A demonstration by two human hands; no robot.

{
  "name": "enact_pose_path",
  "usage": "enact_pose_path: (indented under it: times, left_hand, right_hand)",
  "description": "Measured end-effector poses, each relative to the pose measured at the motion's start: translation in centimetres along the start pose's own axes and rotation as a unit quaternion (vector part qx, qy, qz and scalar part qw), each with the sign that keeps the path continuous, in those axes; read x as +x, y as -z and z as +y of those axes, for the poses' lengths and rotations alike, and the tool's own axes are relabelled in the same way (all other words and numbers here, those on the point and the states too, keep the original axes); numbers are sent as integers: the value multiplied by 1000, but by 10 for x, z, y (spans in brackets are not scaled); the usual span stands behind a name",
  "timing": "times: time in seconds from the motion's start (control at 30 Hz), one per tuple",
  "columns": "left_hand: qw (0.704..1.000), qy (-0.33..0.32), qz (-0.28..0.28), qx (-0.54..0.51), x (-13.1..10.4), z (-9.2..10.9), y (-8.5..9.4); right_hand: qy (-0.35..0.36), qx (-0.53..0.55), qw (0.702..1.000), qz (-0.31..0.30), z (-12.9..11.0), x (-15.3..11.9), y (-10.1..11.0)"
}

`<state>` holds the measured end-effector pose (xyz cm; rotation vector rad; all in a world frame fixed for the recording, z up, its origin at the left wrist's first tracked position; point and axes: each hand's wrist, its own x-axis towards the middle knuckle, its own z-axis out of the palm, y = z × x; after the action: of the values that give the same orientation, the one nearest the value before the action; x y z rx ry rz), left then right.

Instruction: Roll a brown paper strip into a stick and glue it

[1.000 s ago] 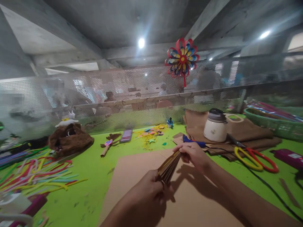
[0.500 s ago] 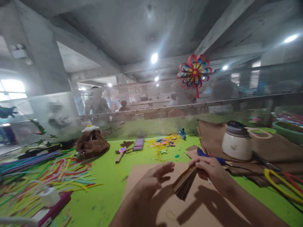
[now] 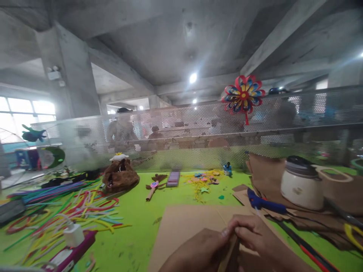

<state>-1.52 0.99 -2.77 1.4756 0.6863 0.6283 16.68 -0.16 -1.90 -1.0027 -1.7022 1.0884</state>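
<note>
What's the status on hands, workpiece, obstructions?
Left hand and right hand together, gripping folded brown paper. Paper above cardboard sheet, mostly hidden by hands. Blue glue gun close, just beyond right hand.

Red flower ornament (image 3: 244,95), perforated screen (image 3: 181,156), white lidded jug (image 3: 300,188)

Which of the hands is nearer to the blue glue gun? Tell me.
Right. The right hand is just on the near side of the blue glue gun; the left hand is farther off, nearer and to its left.
</note>
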Motion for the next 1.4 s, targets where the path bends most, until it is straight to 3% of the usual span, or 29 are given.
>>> enact_pose_path:
  times: [0.17,0.37,0.47,0.73,0.87,1.2,1.4]
  left_hand:
    - [990,5,-43,-135,7,-20,-3]
    - [968,30,-45,-245,7,-10,-12]
    - [971,34,-41,-235,9,-12,-11]
    - [973,21,-5,-228,21,-44,-1]
    - [972,-2,-1,-234,20,-40,-5]
    - [981,29,32,-190,14,-32,-13]
    - [989,33,67,-130,13,-26,-17]
  right_hand:
    - [-21,37,999,4,3,2,-2]
    - [-10,4,1000,22,13,5,2]
    - [-17,33,999,17,17,4,1]
    - [-55,151,986,41,21,4,-3]
    - [-48,154,986,44,25,6,-3]
    - [-63,143,985,78,37,13,-13]
    - [-99,136,984,62,41,12,-11]
